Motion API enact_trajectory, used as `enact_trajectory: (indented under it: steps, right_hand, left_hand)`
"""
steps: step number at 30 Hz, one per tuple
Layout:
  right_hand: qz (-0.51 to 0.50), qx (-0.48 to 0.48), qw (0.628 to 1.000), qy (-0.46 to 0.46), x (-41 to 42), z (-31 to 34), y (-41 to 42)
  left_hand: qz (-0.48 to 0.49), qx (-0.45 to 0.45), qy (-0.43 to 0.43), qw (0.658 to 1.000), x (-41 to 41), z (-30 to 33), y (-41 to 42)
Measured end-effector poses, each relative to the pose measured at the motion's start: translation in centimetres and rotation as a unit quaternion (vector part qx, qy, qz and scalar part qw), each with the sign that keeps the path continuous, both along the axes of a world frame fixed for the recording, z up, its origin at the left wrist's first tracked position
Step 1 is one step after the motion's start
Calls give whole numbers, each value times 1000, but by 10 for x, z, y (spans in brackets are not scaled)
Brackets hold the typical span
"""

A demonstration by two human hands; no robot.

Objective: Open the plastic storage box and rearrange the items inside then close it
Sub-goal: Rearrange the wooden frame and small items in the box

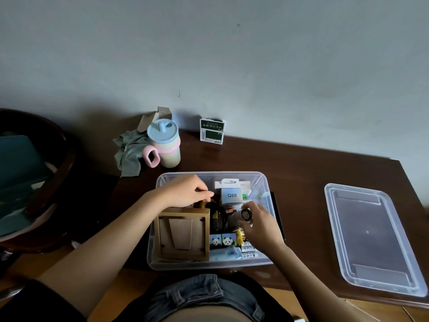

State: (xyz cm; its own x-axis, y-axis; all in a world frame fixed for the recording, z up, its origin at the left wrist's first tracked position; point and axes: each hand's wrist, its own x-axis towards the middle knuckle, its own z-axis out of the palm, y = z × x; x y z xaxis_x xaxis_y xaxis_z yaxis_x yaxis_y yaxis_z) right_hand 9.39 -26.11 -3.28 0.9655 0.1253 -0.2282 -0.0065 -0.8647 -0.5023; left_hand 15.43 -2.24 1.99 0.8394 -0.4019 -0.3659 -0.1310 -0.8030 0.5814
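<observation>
I see the clear plastic storage box (160, 231) open on the dark wooden surface (301, 173), just in front of my body, with its clear plastic lid (373, 238) lying flat well apart to the right. Both my hands are inside the box. My left hand (185, 190) is at the far left part, its fingers (204, 194) curled down onto a dark, partly yellow item that I cannot identify; whether they truly pinch it I cannot tell. My right hand (260, 225) is in the middle right part, fingers wrapped round a small dark round object (245, 214) with its round face turned up towards me. A brown wooden picture frame (183, 233) lies back-up in the near left part, just near of the left hand. A small grey box marked Q88 (231, 195) stands between the two hands, on the far side. Two panda-printed packets (222, 240) lie just left of my right wrist. I judge the rearranging is under way; the round object, in my right hand, needs a free spot, and the gap nearest it lies to its left, towards the frame.
</observation>
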Motion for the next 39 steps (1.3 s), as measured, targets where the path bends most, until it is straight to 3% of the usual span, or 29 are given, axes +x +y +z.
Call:
enact_trajectory:
  steps: [9,18,23,27,29,35,39]
  right_hand:
    - [-59,-33,997,-36,-5,10,-2]
    - [-89,16,996,-11,-3,6,3]
    - [-57,11,998,11,-3,-5,24]
    - [-25,29,999,18,-1,-10,36]
    - [-26,55,996,64,3,-10,33]
    - [7,-173,969,175,9,-10,14]
    - [36,-219,949,223,8,-21,22]
  left_hand:
    - [-196,80,163,964,11,-5,-58]
    - [-203,182,231,934,18,-9,-60]
    - [-183,149,108,966,17,-6,-60]
    - [-174,106,74,976,14,-5,-63]
    - [-197,124,54,971,14,-6,-66]
    - [-254,221,39,941,15,-14,-80]
    - [-265,280,3,923,8,-20,-92]
